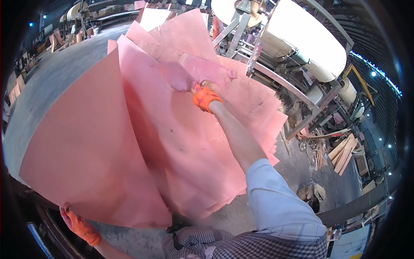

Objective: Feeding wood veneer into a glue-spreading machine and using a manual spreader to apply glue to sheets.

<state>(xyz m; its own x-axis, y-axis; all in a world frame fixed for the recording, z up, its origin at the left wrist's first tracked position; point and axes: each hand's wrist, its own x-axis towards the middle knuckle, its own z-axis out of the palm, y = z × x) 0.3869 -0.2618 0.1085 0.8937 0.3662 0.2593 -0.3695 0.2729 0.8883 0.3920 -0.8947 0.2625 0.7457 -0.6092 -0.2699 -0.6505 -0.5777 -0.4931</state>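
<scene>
My left hand [80, 226], in an orange glove, is closed on the near left edge of a large, thin pink veneer sheet [92, 142]. That sheet is raised and curved, leaving a shadowed gap beside the stack of pink veneer sheets [185, 146]. Over the far part of the stack, my right hand [206, 96], also gloved in orange, is closed around a blurred tool. The tool's pinkish, flat-looking head [179, 82] lies at or just above the top sheet; its kind is unclear. A glossy, darker pink patch [209, 69] spreads beside it.
A metal frame machine [284, 86] with a big white roll [306, 36] stands beyond the stack to the right. Wood strips [343, 153] and debris lie on the right floor. Grey floor [82, 64] extends at the left. Dark rails [47, 220] run near my left hand.
</scene>
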